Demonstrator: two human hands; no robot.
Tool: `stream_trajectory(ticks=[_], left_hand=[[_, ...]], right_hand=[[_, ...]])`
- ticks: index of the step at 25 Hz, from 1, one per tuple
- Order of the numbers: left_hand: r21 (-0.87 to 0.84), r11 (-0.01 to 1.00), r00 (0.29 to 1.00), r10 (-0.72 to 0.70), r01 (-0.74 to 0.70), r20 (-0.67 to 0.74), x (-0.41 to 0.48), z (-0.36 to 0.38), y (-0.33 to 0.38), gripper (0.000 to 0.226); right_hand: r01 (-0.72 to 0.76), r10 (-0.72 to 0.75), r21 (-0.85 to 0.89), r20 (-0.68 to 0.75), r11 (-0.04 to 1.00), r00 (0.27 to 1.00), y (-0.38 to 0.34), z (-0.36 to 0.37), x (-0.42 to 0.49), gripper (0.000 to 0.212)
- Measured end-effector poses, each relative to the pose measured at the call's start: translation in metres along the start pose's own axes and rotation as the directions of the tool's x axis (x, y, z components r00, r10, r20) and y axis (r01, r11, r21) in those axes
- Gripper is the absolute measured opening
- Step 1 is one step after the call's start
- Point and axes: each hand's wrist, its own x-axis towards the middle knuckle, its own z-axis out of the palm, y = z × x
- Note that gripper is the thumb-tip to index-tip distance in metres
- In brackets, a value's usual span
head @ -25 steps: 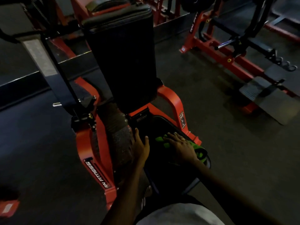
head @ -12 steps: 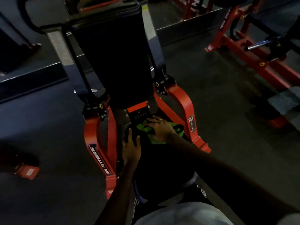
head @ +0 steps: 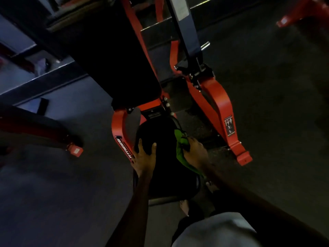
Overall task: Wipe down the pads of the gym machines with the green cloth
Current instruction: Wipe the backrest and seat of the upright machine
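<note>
below, the right hand clutches the bunched green cloth on the seat pad, left hand flat.

The seat pad lies low in front of me, and the back pad rises behind its far end. My left hand rests on the seat pad's left edge. My right hand is at its right edge and holds the cloth against that side. The machine's frame stands on the floor, with one leg just left of the seat pad and another leg to its right. A lever arm runs up behind the right one. Another machine's foot sits on the floor well off to my left.
</note>
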Motion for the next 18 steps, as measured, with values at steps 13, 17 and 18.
stream_trajectory(ticks=[13,17,18], left_hand=[[0.043,0.999,0.998,-0.024,0.021,0.064,-0.009,-0.004,-0.014,0.076],[0.057,0.998,0.994,-0.028,0.021,0.11,-0.008,-0.005,-0.016,0.075],[0.058,0.998,0.991,-0.037,0.029,0.132,-0.008,-0.006,-0.016,0.076]], right_hand=[[0.091,-0.1,0.082,0.109,0.993,0.989,0.008,-0.008,0.039,0.045],[0.202,-0.206,0.056,0.08,0.978,0.975,0.045,0.003,-0.026,0.054],[0.214,-0.217,0.057,0.061,0.975,0.974,0.047,0.003,-0.023,0.053]])
